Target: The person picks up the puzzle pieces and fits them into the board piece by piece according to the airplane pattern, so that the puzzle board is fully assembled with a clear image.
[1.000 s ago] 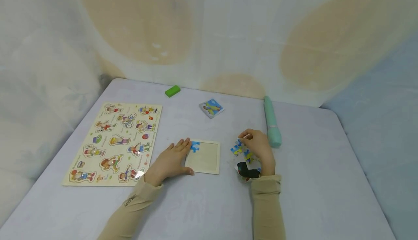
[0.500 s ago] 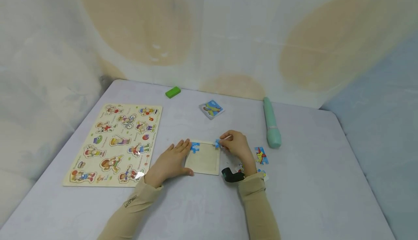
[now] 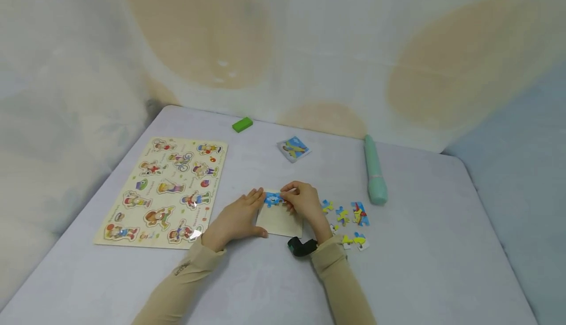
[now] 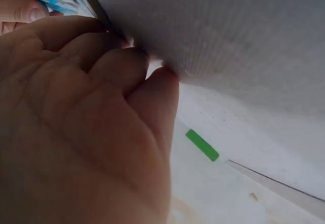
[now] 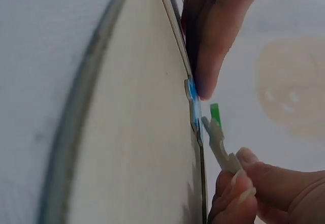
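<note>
A shallow square wooden puzzle tray [image 3: 279, 224] lies before me in the head view, with a blue jigsaw piece [image 3: 269, 199] in its far left corner. My left hand [image 3: 236, 221] rests along the tray's left side, fingers extended and thumb at the near left corner. Between thumb and fingers, my right hand [image 3: 304, 202] pinches another jigsaw piece [image 5: 218, 142] by its edge. In the right wrist view this piece is tilted, its far end close to the blue piece in the tray. Loose jigsaw pieces [image 3: 342, 215] lie right of the tray, some partly hidden by the right wrist.
On the left lies a large board with cartoon figures [image 3: 163, 192]. Behind the tray sits a small picture square [image 3: 295, 148], and a green block [image 3: 242, 124] is near the back edge. A long mint-green object [image 3: 376, 177], thicker at its near end, lies at right.
My right hand has picked up a jigsaw piece from the loose ones and carried it left, first to the tray's far right corner, then beside the blue piece. The left hand stays on the tray.
</note>
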`<state>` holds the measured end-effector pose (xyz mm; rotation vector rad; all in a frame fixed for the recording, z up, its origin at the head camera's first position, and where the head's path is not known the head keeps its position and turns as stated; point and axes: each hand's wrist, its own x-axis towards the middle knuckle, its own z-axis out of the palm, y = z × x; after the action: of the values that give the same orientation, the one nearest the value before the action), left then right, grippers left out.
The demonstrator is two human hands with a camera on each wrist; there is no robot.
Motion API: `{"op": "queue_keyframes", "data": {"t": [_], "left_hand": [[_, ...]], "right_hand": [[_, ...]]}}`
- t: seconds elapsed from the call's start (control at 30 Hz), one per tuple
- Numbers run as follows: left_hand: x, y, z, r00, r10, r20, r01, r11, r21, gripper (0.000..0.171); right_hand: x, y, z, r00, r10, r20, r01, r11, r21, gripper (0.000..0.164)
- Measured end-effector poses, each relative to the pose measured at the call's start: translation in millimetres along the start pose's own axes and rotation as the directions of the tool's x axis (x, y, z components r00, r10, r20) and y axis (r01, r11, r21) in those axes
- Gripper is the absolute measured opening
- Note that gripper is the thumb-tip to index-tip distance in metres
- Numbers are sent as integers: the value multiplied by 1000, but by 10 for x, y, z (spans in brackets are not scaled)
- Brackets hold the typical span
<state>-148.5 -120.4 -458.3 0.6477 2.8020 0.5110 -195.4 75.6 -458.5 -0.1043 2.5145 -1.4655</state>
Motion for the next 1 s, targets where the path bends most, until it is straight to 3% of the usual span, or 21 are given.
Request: {"op": "queue_keyframes", "data": {"t": [0.33, 0.63, 0.73, 0.83, 1.0], "left_hand": [[136, 132, 11, 999, 34, 25, -34, 999, 7, 103], [259, 259, 81, 996, 86, 21, -85, 996, -9, 103], [266, 232, 101, 997, 76, 12, -75, 997, -11, 103], [185, 141, 81, 998, 55, 4, -55, 998, -17, 103], [-7, -1, 29, 1000, 22, -11, -23, 999, -34, 102]], "right_hand": [[-97, 48, -136, 994, 27, -107, -35, 996, -78, 11], [-227, 116, -235, 969, 17, -248, -92, 952, -293, 19], [-207, 104, -228, 971, 7, -240, -87, 942, -325, 19], [-172, 90, -140, 978, -27, -206, -38, 950, -309, 19], [-156, 88, -79, 996, -53, -74, 44, 992, -114, 16]]}}
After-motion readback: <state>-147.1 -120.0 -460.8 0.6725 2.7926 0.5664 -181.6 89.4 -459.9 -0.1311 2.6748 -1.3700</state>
